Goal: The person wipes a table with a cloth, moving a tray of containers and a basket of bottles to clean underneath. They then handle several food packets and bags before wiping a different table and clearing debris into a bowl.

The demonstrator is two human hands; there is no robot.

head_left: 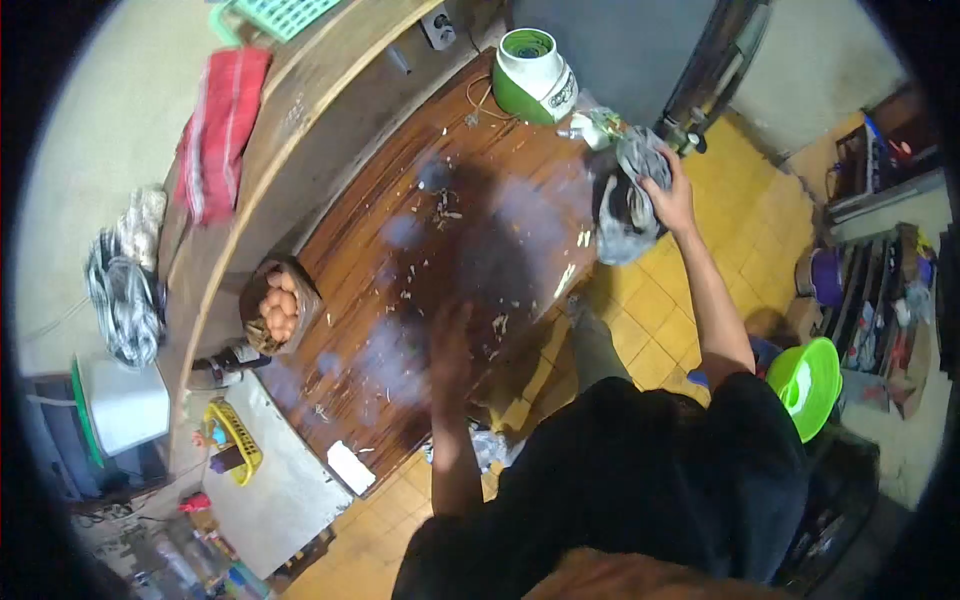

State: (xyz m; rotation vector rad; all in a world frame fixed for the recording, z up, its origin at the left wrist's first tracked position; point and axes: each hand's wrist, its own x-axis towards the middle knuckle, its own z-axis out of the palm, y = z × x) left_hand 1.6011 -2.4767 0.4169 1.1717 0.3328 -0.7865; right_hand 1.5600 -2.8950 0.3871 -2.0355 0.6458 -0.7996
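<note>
Plainly the right hand [672,195] is clenched on the top of a crumpled grey bag [622,215], which hangs at the bench [360,250] edge just below that hand; it looks soft, light and limp, probably thin plastic, so a bunched fistful near the mouth should hold better than a pinch on its slippery side; the left hand [450,335] hovers low over scattered scraps [440,205], too blurred to tell whether it is spread; a basket of eggs [280,310] sits to its left.
</note>
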